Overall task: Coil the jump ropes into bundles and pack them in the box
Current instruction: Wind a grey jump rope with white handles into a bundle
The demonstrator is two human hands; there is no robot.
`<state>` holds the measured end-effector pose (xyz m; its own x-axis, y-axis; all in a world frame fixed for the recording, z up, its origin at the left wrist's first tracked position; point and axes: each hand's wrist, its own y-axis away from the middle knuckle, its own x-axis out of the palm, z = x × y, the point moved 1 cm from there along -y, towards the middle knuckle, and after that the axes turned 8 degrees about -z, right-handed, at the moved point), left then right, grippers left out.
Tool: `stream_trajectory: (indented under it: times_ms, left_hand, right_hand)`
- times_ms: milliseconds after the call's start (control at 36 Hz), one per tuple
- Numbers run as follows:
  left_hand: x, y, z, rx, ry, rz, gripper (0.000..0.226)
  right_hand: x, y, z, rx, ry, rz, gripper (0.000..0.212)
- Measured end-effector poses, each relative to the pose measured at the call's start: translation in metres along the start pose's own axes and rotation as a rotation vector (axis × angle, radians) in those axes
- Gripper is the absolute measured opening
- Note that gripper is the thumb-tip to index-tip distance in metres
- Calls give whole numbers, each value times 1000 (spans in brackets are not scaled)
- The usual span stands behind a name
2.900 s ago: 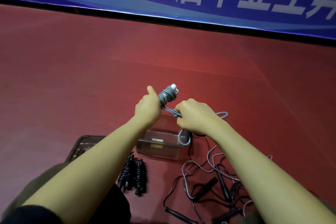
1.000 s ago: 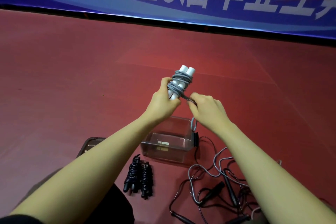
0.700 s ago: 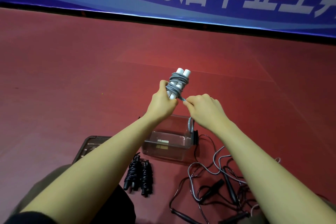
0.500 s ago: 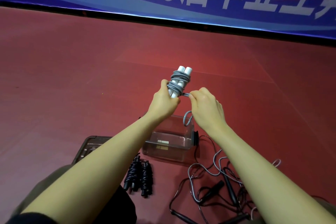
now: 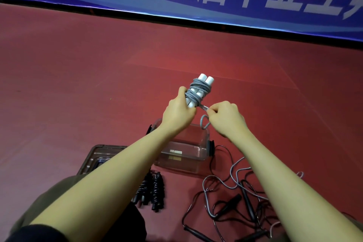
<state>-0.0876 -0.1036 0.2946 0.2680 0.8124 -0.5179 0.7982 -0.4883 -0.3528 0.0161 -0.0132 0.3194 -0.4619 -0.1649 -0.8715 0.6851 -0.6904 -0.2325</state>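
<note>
With the loose tail now shortened to a small loop [image 5: 204, 124], nearly ready for boxing: left hand [image 5: 179, 113] gripping grey rope bundle [image 5: 197, 92], right hand [image 5: 225, 118] pinching its end.

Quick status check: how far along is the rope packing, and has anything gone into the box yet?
One black bundle lies coiled on the floor beside the clear box, which looks empty apart from a label. In hand: the left hand grips the grey rope bundle, and the right hand pinches its last loop. Left: the loose ropes tangled at right, then packing everything.
</note>
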Motion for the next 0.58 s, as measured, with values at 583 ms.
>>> stream_trajectory:
  times_ms: [583]
  left_hand:
    - [-24,13,-6,752,-304,22,43]
  right_hand:
    - [-21,-15,-26,-71,-432,-100,25]
